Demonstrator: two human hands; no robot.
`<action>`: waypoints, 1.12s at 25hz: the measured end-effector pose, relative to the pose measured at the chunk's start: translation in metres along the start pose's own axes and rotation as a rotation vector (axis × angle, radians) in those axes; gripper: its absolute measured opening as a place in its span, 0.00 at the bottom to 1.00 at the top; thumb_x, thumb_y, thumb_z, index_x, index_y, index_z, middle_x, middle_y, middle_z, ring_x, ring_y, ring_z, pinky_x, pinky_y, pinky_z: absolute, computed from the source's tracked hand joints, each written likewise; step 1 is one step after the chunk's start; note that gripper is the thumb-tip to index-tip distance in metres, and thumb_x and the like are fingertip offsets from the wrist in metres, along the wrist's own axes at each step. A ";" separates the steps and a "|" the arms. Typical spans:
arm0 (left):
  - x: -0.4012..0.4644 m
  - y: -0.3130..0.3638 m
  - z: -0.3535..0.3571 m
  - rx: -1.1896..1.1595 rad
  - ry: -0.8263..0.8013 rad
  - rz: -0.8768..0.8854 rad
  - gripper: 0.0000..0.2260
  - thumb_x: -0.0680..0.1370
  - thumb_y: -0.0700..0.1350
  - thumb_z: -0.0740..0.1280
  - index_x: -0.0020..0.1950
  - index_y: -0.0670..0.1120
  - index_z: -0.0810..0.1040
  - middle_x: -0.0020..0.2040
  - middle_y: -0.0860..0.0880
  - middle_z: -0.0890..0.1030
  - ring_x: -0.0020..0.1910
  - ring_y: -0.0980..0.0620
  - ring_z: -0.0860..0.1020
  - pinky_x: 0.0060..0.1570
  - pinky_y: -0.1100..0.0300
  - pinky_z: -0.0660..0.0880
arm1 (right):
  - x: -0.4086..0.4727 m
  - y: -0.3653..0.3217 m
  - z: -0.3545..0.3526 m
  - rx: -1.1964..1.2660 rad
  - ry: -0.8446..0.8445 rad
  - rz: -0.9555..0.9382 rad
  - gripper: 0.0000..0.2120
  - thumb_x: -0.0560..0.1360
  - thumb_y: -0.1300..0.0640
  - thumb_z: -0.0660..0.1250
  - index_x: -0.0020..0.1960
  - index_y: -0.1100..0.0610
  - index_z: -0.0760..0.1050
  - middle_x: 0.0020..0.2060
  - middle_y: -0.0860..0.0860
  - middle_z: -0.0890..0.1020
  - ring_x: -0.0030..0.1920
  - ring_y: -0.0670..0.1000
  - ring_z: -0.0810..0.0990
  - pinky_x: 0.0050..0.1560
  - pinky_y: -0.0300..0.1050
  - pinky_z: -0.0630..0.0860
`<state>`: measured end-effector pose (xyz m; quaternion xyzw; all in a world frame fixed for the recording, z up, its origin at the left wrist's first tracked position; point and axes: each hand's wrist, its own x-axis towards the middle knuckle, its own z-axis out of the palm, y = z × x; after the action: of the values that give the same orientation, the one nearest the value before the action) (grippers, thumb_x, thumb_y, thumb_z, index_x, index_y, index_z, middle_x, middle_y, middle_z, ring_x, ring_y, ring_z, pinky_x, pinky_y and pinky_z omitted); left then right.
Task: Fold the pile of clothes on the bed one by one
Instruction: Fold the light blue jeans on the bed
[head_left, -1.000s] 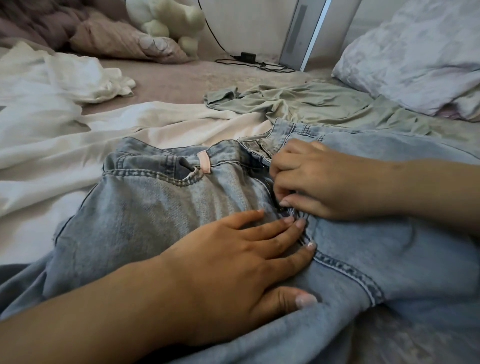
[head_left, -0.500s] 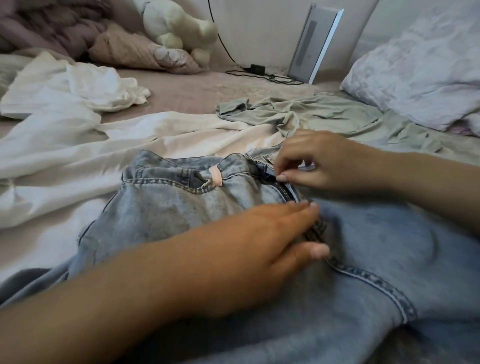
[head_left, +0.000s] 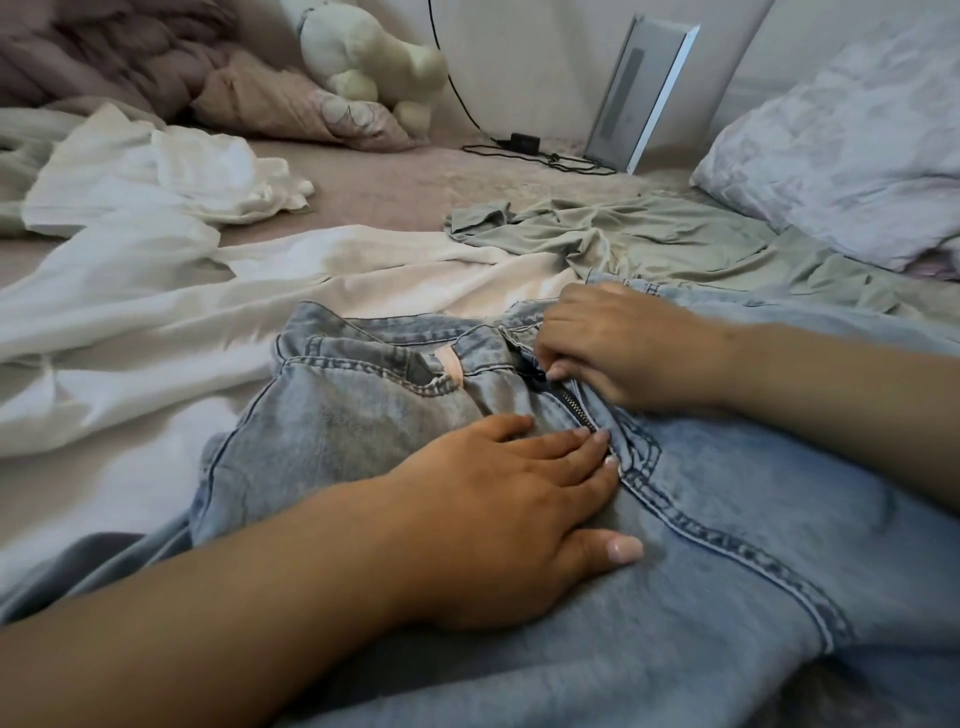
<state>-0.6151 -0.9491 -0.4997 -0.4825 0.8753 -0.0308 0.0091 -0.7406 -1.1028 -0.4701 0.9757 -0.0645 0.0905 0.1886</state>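
Right fingers: your right hand (head_left: 618, 348) is curled at the top of the fly, thumb and fingertips pinched together at the upper end of the zipper (head_left: 571, 402). Whether they grip the pull tab or only the denim beside it, you cannot tell.
Left fingers: your left hand (head_left: 498, 514) lies flat, fingers straight and close together, pressing the cloth down. The fingertips touch the lower end of the zipper; the thumb is spread out to the side on the denim.
Zipper: dark tape with metal teeth, running at a slant between your two hands, with the teeth showing.
Jeans: the light blue jeans (head_left: 727, 519) lie front-up on the bed under both hands, waistband away from you. A small pink loop (head_left: 449, 366) sits on the waistband, left of the fly.
Under the jeans: a white garment (head_left: 156, 332) is spread wide to the left, with the waistband resting on its edge.
Other clothes: an olive-green garment (head_left: 649, 239) lies crumpled beyond your right hand; a bunched white cloth (head_left: 171, 176) lies further back on the left.
Bed: the pinkish sheet (head_left: 395, 187) shows between the clothes.
Far end: a pale pillow (head_left: 841, 145) on the right, a white plush toy (head_left: 363, 57) and a pink cushion (head_left: 291, 104) at the back, a grey upright device (head_left: 641, 93) leaning on the wall, and a black cable (head_left: 524, 148) trailing beside it.
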 end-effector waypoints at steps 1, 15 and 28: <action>0.000 0.000 0.000 0.001 0.001 -0.003 0.36 0.72 0.62 0.29 0.78 0.49 0.45 0.79 0.52 0.45 0.76 0.58 0.42 0.74 0.57 0.42 | 0.004 0.000 0.002 -0.021 -0.008 0.005 0.00 0.71 0.60 0.66 0.42 0.56 0.75 0.37 0.52 0.79 0.41 0.56 0.78 0.40 0.51 0.74; 0.002 0.002 -0.009 -0.053 -0.091 -0.003 0.32 0.79 0.62 0.34 0.78 0.49 0.52 0.79 0.52 0.52 0.76 0.58 0.50 0.73 0.57 0.50 | 0.024 -0.013 -0.003 0.096 -0.251 0.270 0.06 0.78 0.57 0.63 0.54 0.53 0.74 0.51 0.47 0.76 0.57 0.49 0.70 0.55 0.45 0.63; -0.021 -0.119 -0.027 -0.069 -0.209 -0.824 0.21 0.79 0.60 0.58 0.70 0.53 0.66 0.66 0.47 0.68 0.66 0.46 0.68 0.60 0.51 0.67 | 0.020 0.096 0.048 0.303 -0.603 1.071 0.33 0.75 0.39 0.64 0.72 0.56 0.60 0.72 0.59 0.65 0.71 0.62 0.63 0.69 0.65 0.58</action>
<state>-0.5046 -0.9932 -0.4656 -0.7925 0.6043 0.0464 0.0685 -0.7290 -1.2119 -0.4759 0.8066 -0.5807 -0.0984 -0.0495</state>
